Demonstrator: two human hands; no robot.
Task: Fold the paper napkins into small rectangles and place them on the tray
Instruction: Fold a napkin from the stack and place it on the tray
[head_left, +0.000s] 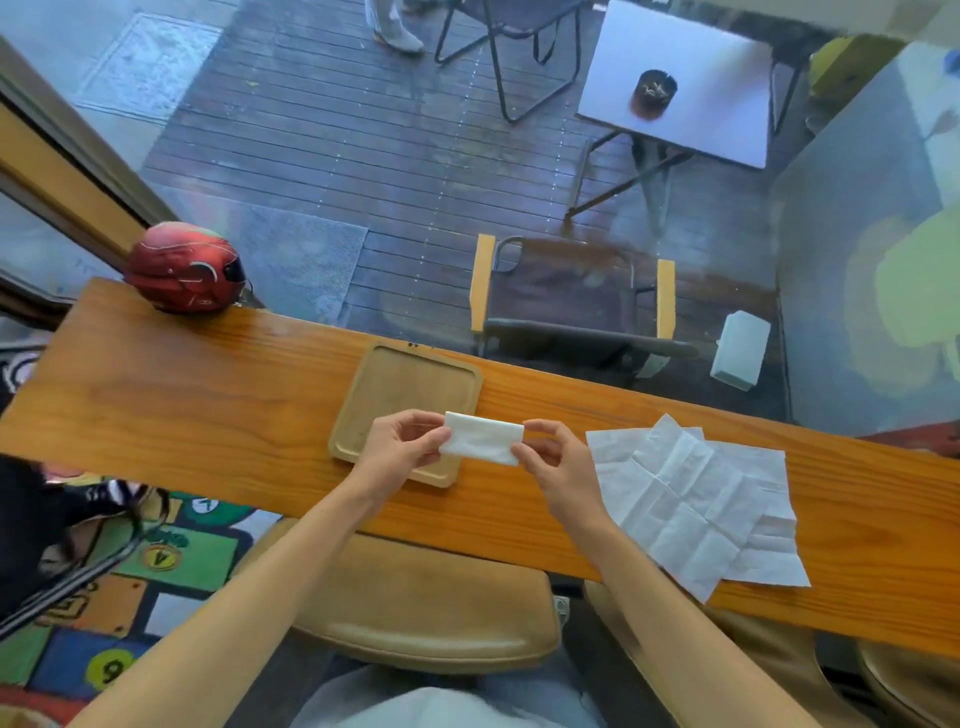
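A white napkin folded into a small rectangle (482, 438) hangs over the right front part of a wooden tray (395, 384). My left hand (400, 448) pinches its left end. At the right end, my right hand (555, 460) pinches it between thumb and fingers. The tray lies bare on the long wooden counter (208, 410). To the right, a loose pile of unfolded white napkins (696, 493) is spread flat on the counter, its front corner reaching past the near edge.
A red helmet (187, 267) sits at the counter's far left corner. A padded stool (426, 603) stands below the near edge. Beyond the glass lie a chair (571, 301), a white table (680, 88) and a wooden deck.
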